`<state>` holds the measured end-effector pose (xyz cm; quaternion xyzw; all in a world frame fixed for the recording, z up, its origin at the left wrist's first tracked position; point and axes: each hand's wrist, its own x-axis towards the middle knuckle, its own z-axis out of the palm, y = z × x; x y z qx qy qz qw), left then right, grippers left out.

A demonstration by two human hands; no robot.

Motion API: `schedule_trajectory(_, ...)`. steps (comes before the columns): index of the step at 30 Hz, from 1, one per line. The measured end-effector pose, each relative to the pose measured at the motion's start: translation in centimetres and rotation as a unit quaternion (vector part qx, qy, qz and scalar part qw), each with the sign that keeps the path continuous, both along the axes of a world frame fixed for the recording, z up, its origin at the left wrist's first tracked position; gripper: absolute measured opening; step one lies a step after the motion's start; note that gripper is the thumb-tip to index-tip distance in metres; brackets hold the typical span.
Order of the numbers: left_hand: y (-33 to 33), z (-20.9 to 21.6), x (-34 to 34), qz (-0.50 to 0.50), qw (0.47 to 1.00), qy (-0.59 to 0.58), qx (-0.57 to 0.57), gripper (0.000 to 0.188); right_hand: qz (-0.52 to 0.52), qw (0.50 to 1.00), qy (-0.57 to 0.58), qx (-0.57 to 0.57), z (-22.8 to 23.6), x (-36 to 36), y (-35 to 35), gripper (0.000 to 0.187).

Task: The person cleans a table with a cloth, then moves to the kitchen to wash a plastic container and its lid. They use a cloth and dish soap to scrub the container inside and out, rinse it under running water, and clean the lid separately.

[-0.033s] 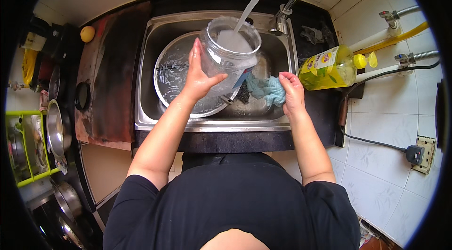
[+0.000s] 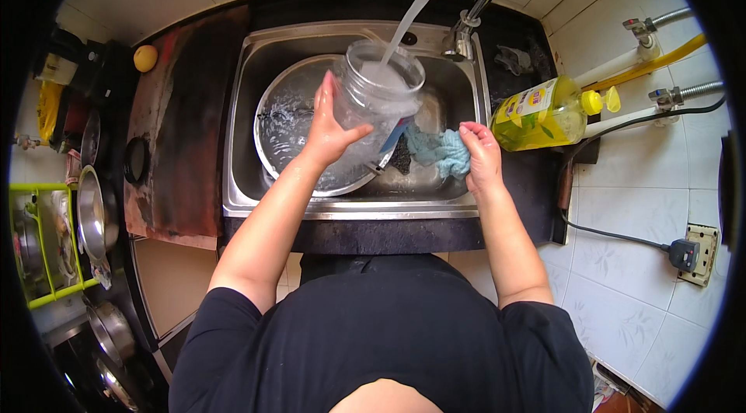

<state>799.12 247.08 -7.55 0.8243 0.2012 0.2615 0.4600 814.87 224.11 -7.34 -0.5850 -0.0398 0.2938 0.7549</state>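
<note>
My left hand (image 2: 332, 132) is closed around the side of a clear wide-mouthed jar (image 2: 365, 114), held tilted over the sink. Water from the chrome faucet (image 2: 466, 24) pours into its mouth, and cloudy water shows inside. At the right of the sink, my right hand (image 2: 483, 155) grips a wet light-blue cloth (image 2: 443, 150) between thumb and fingers. The cloth hangs close beside the jar's lower end; whether they touch I cannot tell. Under the jar, a round metal basin (image 2: 272, 114) with water in it sits in the steel sink (image 2: 350, 209).
A yellow dish soap bottle (image 2: 540, 114) with its cap flipped up lies on the right counter. Left of the sink is a worn reddish-black board (image 2: 179, 141) with a dark ring-shaped lid (image 2: 137, 160) on it. A black cable (image 2: 614, 233) runs to a wall socket (image 2: 703, 254).
The jar has dipped slightly lower and shifted a little to the left under the stream. My right hand and the cloth have hardly moved.
</note>
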Motion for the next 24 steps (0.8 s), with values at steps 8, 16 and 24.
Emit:
schedule_trajectory(8, -0.4, -0.5, -0.2, 0.001, 1.0, 0.024, -0.012, 0.116, -0.01, 1.0, -0.008, 0.024, 1.2, -0.4, -1.5, 0.018)
schedule_trajectory(16, -0.7, -0.2, -0.1, 0.009, 0.999, 0.014, -0.049, 0.116, -0.026, 0.999, -0.007, 0.045, 2.0, -1.2, -2.7, 0.014)
schedule_trajectory(24, -1.0, -0.5, -0.1, -0.008, 0.996, -0.031, -0.088, 0.116, -0.024, 0.998, 0.008, 0.055, 2.4, -1.8, -3.4, 0.014)
